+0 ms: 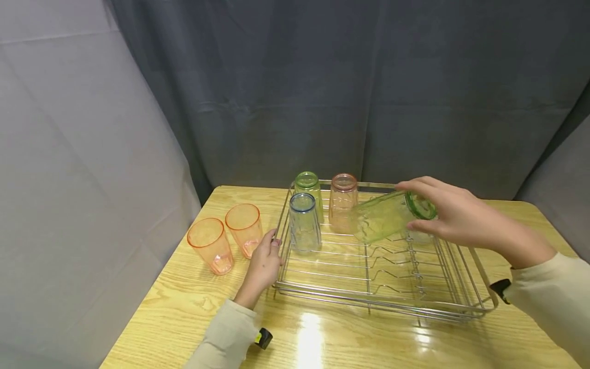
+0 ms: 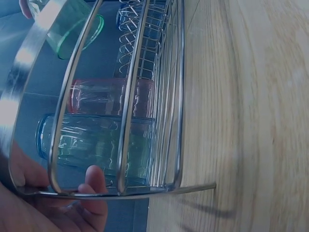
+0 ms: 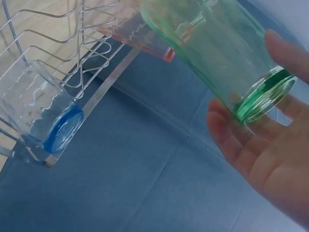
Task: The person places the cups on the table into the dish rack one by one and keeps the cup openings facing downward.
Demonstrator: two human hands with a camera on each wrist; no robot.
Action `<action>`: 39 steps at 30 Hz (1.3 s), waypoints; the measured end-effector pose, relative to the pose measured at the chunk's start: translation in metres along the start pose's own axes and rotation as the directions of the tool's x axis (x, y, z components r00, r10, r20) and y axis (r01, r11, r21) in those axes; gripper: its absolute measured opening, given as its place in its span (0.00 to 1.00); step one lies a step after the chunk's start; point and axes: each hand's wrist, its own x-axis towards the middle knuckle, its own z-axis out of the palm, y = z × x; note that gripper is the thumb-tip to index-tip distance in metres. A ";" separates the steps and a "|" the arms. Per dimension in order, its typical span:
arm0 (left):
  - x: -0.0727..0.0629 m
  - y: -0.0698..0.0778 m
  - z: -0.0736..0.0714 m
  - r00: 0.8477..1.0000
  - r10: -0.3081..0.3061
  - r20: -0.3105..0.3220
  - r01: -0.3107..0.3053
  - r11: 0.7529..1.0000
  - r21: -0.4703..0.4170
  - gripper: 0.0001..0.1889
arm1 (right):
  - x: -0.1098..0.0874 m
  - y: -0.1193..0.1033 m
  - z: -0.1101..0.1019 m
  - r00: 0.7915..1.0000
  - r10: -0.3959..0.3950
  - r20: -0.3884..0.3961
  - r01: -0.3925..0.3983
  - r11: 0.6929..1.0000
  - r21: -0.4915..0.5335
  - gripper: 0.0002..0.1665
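My right hand (image 1: 454, 218) holds a green glass (image 1: 382, 218) by its thick base, tilted above the wire dish rack (image 1: 387, 300), its mouth towards the lower left. Fingers and thumb lie on either side of the base in the right wrist view. With the left hand (image 1: 262, 264) I grip the rack's left side; the fingers curl round the metal rim in the left wrist view. Upside down in the rack's left part stand a blue-based glass (image 1: 304, 225), another green glass (image 1: 308, 180) partly hidden behind it, and a pink glass (image 1: 343, 202).
Two orange tumblers (image 1: 211, 246) stand mouth up on the wooden table (image 1: 193, 307), left of the rack. Another blue-based glass (image 3: 38, 106) stands in the rack, mostly hidden by my right hand in the head view. A dark curtain (image 1: 322, 102) hangs behind.
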 end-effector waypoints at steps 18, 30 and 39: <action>-0.001 -0.002 -0.002 1.000 -0.018 -0.013 0.018 1.000 -0.020 0.25 | 0.052 -0.027 0.022 0.989 0.058 0.134 -0.066 0.996 0.052 0.47; -0.001 -0.002 0.000 1.000 -0.008 -0.022 0.007 0.999 -0.032 0.25 | 0.073 -0.026 0.051 0.984 0.013 0.176 -0.027 0.996 0.079 0.45; -0.001 -0.001 0.001 1.000 0.006 -0.027 -0.007 0.999 -0.038 0.24 | 0.080 -0.022 0.068 0.984 0.036 0.175 -0.049 0.996 0.073 0.47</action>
